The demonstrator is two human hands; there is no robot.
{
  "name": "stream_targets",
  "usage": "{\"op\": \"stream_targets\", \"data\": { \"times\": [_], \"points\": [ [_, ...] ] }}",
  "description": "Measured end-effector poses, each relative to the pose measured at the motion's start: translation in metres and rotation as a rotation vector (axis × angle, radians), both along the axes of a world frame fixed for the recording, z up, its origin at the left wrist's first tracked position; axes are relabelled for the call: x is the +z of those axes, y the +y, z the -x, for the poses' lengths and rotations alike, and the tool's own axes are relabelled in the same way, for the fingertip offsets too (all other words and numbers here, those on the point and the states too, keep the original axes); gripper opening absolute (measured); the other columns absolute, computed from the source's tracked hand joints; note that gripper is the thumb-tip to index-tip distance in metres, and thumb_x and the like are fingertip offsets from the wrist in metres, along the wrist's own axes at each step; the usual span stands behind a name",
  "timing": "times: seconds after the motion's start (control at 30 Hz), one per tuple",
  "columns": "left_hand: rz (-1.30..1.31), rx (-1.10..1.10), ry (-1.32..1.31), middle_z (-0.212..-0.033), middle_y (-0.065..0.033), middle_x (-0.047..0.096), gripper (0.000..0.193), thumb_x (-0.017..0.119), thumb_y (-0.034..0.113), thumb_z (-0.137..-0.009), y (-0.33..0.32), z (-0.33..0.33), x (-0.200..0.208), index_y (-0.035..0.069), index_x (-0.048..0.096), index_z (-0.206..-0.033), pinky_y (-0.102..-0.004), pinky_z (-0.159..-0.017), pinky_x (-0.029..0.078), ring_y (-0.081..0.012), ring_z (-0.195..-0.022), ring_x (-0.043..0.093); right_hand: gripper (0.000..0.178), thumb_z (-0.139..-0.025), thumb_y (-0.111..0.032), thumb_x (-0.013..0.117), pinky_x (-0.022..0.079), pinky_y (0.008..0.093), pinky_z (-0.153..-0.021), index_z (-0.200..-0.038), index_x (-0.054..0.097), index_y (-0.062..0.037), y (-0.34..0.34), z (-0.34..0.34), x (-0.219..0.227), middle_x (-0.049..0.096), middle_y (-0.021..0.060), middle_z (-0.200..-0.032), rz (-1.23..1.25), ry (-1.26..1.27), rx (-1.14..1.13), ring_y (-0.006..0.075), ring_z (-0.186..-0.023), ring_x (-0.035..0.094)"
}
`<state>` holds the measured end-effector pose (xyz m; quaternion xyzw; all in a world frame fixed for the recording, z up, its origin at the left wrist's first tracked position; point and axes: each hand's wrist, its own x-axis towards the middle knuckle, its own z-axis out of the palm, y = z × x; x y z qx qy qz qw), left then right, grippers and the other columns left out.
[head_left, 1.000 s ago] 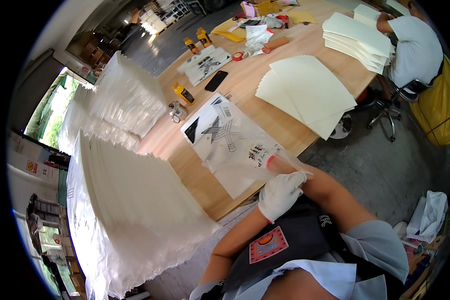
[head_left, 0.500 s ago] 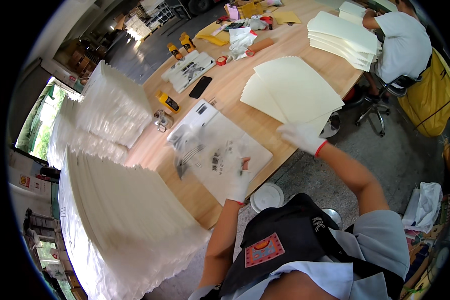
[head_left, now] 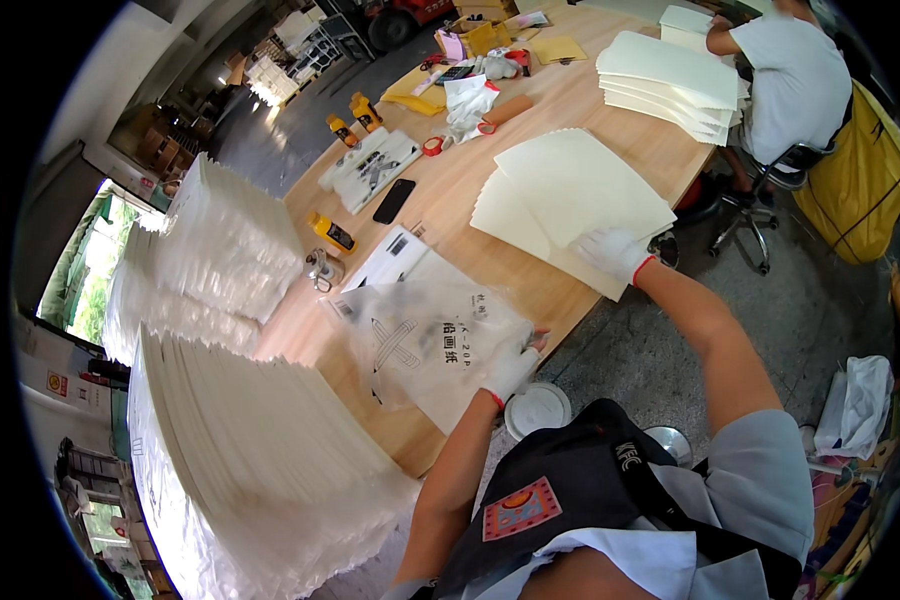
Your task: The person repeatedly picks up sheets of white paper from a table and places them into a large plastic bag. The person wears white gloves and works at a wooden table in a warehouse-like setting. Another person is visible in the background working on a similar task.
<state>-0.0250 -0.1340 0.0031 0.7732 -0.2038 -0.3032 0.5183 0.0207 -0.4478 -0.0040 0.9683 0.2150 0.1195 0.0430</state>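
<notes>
1. The clear plastic bag (head_left: 425, 345) lies flat on the wooden table (head_left: 530, 150), close to the near edge. Its long axis runs from the near edge up toward the far left, and its printed side faces up.
2. The left hand (head_left: 510, 368), in a white glove, is closed on the near right edge of the bag. The fingers pinch the thin film there.
3. The right hand (head_left: 610, 252), also in a white glove, rests on the stack of cream paper sheets (head_left: 570, 195). It lies at the near right corner of the stack, just at the table edge. The fingers are bent over the sheets; I cannot tell if they grip a sheet or only press on it.
4. The bag is thin, shiny and a little wrinkled, with black print. The cream sheets are matte, stiff and rectangular, fanned slightly.
5. At the left end of the table stand tall stacks of white bags (head_left: 240, 440), with soft, ragged edges.
6. A black phone (head_left: 393, 201) lies further along the table. Another person in a white shirt (head_left: 795, 75) sits at the far right side.
</notes>
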Motion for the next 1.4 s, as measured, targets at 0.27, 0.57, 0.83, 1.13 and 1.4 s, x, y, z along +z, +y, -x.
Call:
{"op": "stream_targets", "data": {
  "times": [0.27, 0.57, 0.83, 1.13, 1.4],
  "points": [
    [0.562, 0.516, 0.786, -0.109, -0.0113, 0.060, 0.032, 0.052, 0.020, -0.089, -0.015, 0.004, 0.005, 0.002, 0.055, -0.116, -0.0328, -0.077, 0.051, -0.0200, -0.094, 0.060, 0.020, -0.086, -0.029, 0.051, 0.047, 0.0407, -0.086, -0.093, 0.063, -0.0142, 0.115, 0.128, 0.099, 0.063, 0.0105, -0.102, -0.641, 0.331, 0.396, 0.0274, -0.096, 0.059],
    [-0.563, -0.527, -0.339, -0.106, -0.0215, 0.063, 0.033, 0.050, 0.014, -0.085, 0.083, -0.052, -0.005, -0.005, 0.060, -0.110, -0.0314, -0.083, 0.050, -0.0272, -0.099, 0.062, 0.039, -0.093, -0.025, 0.049, 0.043, 0.0365, -0.096, -0.121, 0.053, 0.0017, 0.072, 0.147, -0.032, 0.057, 0.0142, -0.123, -2.345, 1.059, -0.064, 0.0243, -0.113, 0.055],
    [-0.658, -0.250, -0.352, -0.144, -0.0260, 0.027, 0.090, 0.063, 0.033, -0.077, -0.039, 0.074, 0.064, 0.002, 0.012, -0.145, -0.0375, -0.101, 0.037, -0.0358, -0.129, 0.037, 0.037, -0.088, -0.034, 0.056, 0.046, 0.0303, -0.083, -0.115, 0.061, -0.0083, 0.137, 0.143, 0.048, 0.065, 0.0131, -0.104, -1.414, 0.489, -0.522, 0.0212, -0.095, 0.062],
    [0.740, 0.524, 0.256, -0.135, -0.0114, 0.045, 0.058, 0.052, 0.017, -0.091, 0.082, 0.016, 0.158, 0.006, 0.029, -0.143, -0.0292, -0.078, 0.050, -0.0182, -0.105, 0.058, 0.023, -0.080, -0.028, 0.061, 0.050, 0.0371, -0.061, -0.083, 0.066, -0.0059, 0.105, 0.142, 0.147, 0.063, 0.0118, -0.076, -0.645, 0.044, -0.038, 0.0293, -0.071, 0.062],
    [0.039, -0.039, -0.617, -0.132, -0.0141, 0.049, 0.059, 0.053, 0.023, -0.090, 0.095, 0.054, 0.191, 0.005, 0.032, -0.142, -0.0315, -0.101, 0.036, -0.0212, -0.119, 0.049, 0.024, -0.082, -0.030, 0.055, 0.052, 0.0383, -0.056, -0.077, 0.065, -0.0093, 0.174, 0.113, 0.195, 0.066, 0.0059, -0.077, 0.089, 0.353, 0.238, 0.0281, -0.070, 0.066]
  ]
}}
